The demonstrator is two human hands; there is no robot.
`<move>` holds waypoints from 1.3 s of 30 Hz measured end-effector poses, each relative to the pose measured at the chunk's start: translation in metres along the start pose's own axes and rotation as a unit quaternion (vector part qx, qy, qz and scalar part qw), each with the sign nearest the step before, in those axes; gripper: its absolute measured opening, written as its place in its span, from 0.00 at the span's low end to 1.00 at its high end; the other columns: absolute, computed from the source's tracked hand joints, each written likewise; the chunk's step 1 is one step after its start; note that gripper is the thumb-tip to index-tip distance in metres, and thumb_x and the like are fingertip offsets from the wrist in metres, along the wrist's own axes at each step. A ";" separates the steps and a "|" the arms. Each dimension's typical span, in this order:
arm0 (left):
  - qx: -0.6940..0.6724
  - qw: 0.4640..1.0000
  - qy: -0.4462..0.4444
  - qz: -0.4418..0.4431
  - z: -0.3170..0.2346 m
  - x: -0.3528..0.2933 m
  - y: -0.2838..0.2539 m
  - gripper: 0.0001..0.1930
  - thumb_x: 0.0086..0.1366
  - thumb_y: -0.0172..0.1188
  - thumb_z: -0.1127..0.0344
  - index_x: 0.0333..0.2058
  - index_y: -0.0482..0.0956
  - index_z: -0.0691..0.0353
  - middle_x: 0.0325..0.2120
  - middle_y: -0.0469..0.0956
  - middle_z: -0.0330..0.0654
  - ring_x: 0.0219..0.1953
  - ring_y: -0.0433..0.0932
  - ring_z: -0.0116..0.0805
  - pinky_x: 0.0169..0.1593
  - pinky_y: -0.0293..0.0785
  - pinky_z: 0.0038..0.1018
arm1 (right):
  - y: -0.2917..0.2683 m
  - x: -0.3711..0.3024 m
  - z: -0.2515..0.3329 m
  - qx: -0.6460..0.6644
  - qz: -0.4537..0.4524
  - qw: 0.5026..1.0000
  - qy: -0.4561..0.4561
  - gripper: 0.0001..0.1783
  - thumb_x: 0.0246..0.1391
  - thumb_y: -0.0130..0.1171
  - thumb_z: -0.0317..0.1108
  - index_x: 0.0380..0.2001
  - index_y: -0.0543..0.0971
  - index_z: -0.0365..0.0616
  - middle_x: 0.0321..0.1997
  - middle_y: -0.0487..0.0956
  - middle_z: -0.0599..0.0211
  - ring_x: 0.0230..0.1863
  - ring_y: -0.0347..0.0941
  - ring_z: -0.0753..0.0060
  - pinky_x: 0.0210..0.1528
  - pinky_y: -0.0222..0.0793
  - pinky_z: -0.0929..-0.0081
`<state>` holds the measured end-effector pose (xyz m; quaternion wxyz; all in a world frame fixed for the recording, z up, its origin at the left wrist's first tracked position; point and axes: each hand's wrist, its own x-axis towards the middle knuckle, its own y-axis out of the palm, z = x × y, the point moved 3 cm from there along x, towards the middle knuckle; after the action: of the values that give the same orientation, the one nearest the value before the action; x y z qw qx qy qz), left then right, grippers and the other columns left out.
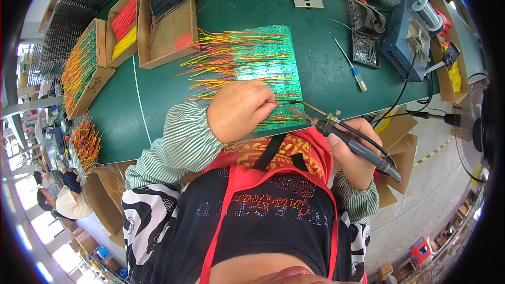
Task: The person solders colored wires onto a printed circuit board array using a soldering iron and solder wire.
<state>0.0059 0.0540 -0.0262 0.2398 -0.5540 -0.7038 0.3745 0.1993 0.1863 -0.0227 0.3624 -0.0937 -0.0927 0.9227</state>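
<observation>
A green circuit board panel [293, 68] lies on the green mat before me, with many red and yellow wires [210, 68] sticking out leftward from it in rows. Over its lower part my left hand [239, 108] is closed in a pinch on a red wire [275, 104]. My right hand [353, 152] grips a soldering iron [357, 147] that has a thin metal feed tube [313, 108] clamped to it. The iron's tip points left at the board, close to the pinched wire end. Whether tip and wire touch, I cannot tell.
Cardboard trays of red, yellow and black wires [169, 1] stand at the left, beside a box of wired boards [84, 68]. Right of the panel lie a screwdriver [357, 77] and a blue soldering machine [402, 37] with cables. A fan [468, 137] stands at the far right.
</observation>
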 end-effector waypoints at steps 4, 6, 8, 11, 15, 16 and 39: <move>-0.001 1.000 0.007 -0.001 0.000 0.000 0.000 0.06 0.55 0.57 0.67 0.26 0.76 0.63 0.25 0.75 0.44 0.29 0.75 0.42 0.33 0.69 0.34 | -0.005 -0.002 0.007 0.012 -0.009 1.000 -0.003 0.11 0.38 0.65 0.25 0.28 0.75 0.36 0.24 0.78 0.67 0.24 0.72 0.83 0.29 0.69 0.84; 0.001 1.000 0.006 -0.001 -0.001 -0.001 0.000 0.06 0.55 0.57 0.67 0.26 0.76 0.63 0.25 0.75 0.44 0.29 0.75 0.42 0.33 0.69 0.34 | -0.008 -0.004 0.006 0.011 -0.008 1.000 -0.001 0.11 0.39 0.65 0.25 0.28 0.75 0.36 0.24 0.78 0.67 0.25 0.73 0.83 0.30 0.69 0.84; -0.004 1.000 0.002 -0.017 -0.004 -0.004 -0.004 0.05 0.55 0.57 0.68 0.27 0.76 0.64 0.25 0.75 0.44 0.28 0.75 0.42 0.32 0.70 0.33 | -0.013 -0.006 0.006 0.009 -0.005 1.000 0.003 0.11 0.39 0.65 0.25 0.29 0.75 0.36 0.25 0.79 0.67 0.26 0.73 0.83 0.30 0.69 0.84; -0.002 0.997 0.013 -0.077 -0.007 -0.005 -0.023 0.04 0.54 0.58 0.70 0.27 0.75 0.64 0.24 0.75 0.44 0.28 0.74 0.42 0.32 0.70 0.33 | -0.016 -0.009 0.003 0.010 -0.002 1.000 0.017 0.11 0.39 0.64 0.24 0.29 0.75 0.36 0.26 0.79 0.67 0.27 0.73 0.82 0.31 0.69 0.83; -0.006 0.995 0.063 -0.078 -0.017 0.003 -0.012 0.04 0.54 0.59 0.69 0.28 0.75 0.63 0.23 0.74 0.43 0.27 0.74 0.42 0.30 0.70 0.33 | -0.018 -0.010 0.004 0.030 -0.021 0.999 0.023 0.10 0.40 0.63 0.24 0.29 0.75 0.36 0.26 0.78 0.68 0.27 0.71 0.84 0.31 0.68 0.85; -0.006 0.995 0.064 -0.077 -0.017 0.005 -0.007 0.04 0.54 0.59 0.69 0.28 0.75 0.63 0.23 0.74 0.43 0.27 0.74 0.42 0.30 0.70 0.33 | -0.019 -0.010 0.003 0.027 -0.026 0.999 0.026 0.10 0.40 0.63 0.24 0.29 0.75 0.35 0.26 0.77 0.69 0.27 0.71 0.85 0.30 0.67 0.85; 0.001 1.000 0.010 -0.024 -0.012 0.017 0.013 0.06 0.54 0.58 0.65 0.26 0.77 0.62 0.23 0.75 0.42 0.27 0.75 0.42 0.29 0.69 0.34 | -0.021 -0.007 -0.002 0.042 -0.031 0.998 0.034 0.10 0.41 0.63 0.23 0.29 0.75 0.35 0.26 0.78 0.68 0.27 0.71 0.84 0.31 0.68 0.85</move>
<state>0.0179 0.0752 -0.0307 0.2561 -0.5404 -0.7139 0.3642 0.2180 0.1965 -0.0186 0.3971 -0.1066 -0.0446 0.9105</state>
